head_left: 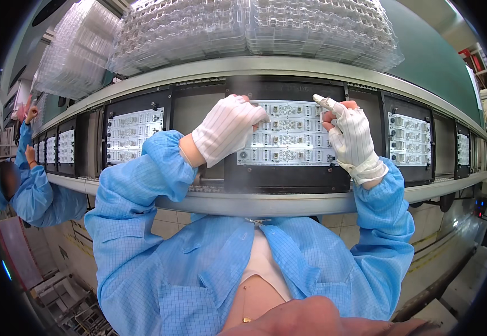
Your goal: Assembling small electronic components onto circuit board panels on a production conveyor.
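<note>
Two hands in white striped gloves with open fingertips rest on a pale circuit panel [289, 134] that lies in a black carrier [288, 178] on the conveyor [288, 203], straight in front of the person. The left hand [227, 134] lies on the panel's left end, fingers curled down over its edge; whether it grips the panel or only presses on it cannot be told. The right hand [351, 139] sits at the panel's right end, its fingers bent with the bare tips touching the upper right corner, and here too an actual grip cannot be made out. Both blue sleeves come up from the lower edge over the conveyor's near rail.

More carriers with like panels stand on the line, one just to the left [135, 134] and one to the right [410, 139], with others trailing off both ways. Stacks of clear plastic trays [254, 28] fill the shelf behind the line. At far left a co-worker [30, 190] in a blue coat stands at the same line
</note>
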### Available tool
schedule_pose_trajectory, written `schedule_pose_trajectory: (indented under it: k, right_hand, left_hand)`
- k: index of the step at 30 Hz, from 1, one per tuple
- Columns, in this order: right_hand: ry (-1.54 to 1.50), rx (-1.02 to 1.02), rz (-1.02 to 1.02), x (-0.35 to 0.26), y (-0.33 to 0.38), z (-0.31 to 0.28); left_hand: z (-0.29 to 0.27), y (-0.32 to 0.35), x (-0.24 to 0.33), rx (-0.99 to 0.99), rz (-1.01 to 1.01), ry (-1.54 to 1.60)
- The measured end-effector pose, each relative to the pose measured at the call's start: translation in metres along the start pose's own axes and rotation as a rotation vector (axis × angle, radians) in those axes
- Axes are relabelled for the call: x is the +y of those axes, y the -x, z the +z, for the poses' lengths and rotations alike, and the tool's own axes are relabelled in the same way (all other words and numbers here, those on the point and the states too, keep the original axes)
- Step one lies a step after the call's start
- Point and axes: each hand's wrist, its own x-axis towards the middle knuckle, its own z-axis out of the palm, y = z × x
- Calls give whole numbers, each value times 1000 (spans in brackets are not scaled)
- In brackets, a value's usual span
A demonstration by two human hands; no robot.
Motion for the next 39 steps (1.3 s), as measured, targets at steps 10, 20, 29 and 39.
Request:
schedule_pose_trajectory:
  k: [10,20,29,39]
  right_hand:
    - [-30,-106,92,-6,5,18]
    - [143,-210,-40,5,8,24]
    - [96,-285,-107,9,-10,15]
    - [-85,-152,-100,-6,-6,30]
  left_hand:
    - [18,17,9,43,101,-315]
    - [23,16,9,77,123,-300]
    - [31,8,3,140,148,-297]
    - [4,26,4,32,103,-218]
